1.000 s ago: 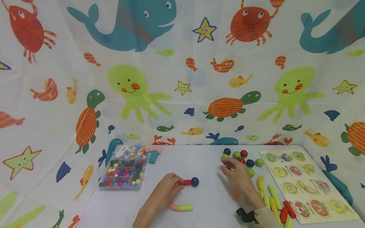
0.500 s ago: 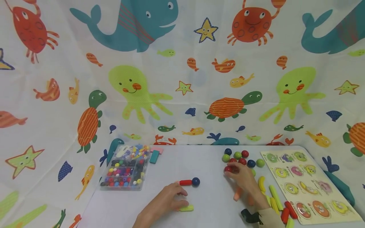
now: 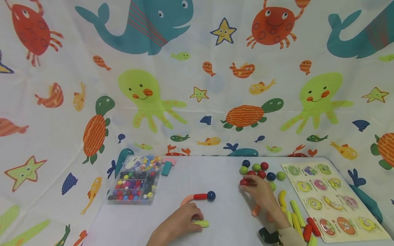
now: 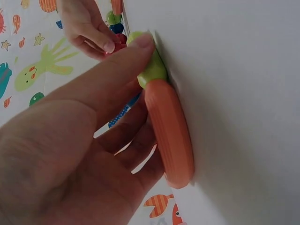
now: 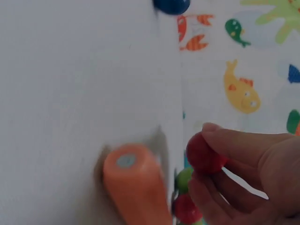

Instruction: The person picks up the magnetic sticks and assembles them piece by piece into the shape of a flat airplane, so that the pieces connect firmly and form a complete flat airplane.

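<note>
The left hand (image 3: 180, 222) sits low on the white table (image 3: 215, 177), fingers curled round a chain of two joined sticks, one orange stick (image 4: 169, 133) and one lime-green stick (image 3: 200, 223), the forefinger pressing on the green end; the orange piece arcs up to meet one red stick (image 3: 200, 196) capped by one dark blue ball (image 3: 211, 195); off to the right, well apart, the right hand (image 3: 261, 193) pinches one red ball (image 5: 204, 152) between thumb and fingertips at the edge of a cluster of balls (image 3: 261, 169), where I count three green, two red and two blue lying loose; a second orange stick (image 5: 136, 183) lies just by that hand; beyond it sit a heap of yellow, green and red sticks (image 3: 295, 215), one fruit peg puzzle board (image 3: 329, 198), and, across on the left, one clear bead box (image 3: 135, 181) with a teal block (image 3: 165, 168) beside it.
</note>
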{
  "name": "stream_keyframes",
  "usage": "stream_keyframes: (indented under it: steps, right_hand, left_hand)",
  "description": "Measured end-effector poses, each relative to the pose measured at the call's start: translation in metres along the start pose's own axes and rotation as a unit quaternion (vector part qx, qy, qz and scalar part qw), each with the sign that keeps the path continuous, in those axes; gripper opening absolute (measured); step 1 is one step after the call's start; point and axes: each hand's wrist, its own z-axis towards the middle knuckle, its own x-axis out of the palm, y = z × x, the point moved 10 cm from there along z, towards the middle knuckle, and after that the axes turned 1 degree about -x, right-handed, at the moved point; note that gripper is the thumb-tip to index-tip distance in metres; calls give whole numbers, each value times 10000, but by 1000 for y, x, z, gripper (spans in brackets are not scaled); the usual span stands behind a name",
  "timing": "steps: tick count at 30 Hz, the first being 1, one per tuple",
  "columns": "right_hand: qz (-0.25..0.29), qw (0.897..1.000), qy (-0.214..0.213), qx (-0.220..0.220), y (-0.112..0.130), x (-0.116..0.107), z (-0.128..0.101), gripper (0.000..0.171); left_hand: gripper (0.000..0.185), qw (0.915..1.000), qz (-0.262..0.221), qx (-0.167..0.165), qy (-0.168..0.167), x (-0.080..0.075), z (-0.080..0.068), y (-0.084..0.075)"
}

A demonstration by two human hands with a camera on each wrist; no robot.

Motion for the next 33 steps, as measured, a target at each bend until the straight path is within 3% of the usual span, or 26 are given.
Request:
stream_keyframes:
  steps: [3, 11, 17, 21, 25, 33]
  right_hand:
    - [271, 9995, 115, -145, 10, 4, -6, 47]
    - [503, 9974, 287, -428, 33, 28, -26, 41]
    - [695, 9901, 1020, -672, 47, 61, -47, 43]
    - [857, 9807, 1521, -875, 56, 79, -63, 43]
    - [1011, 9726, 1934, -801, 60, 95, -76, 42]
    - [1181, 9650, 2253, -632, 62, 111, -86, 44]
  left_hand:
    - [16, 10000, -47, -58, 6, 1, -1, 1]
    - [15, 9997, 92, 165, -159, -3, -2, -4]
    - [17, 10000, 6, -49, -78, -4, 0, -1]
    - [18, 9999, 33, 11, -108, -6, 0, -2]
    - [18, 9998, 129, 81, -135, -6, -1, -3]
    - [18, 9997, 167, 134, -153, -7, 0, -6]
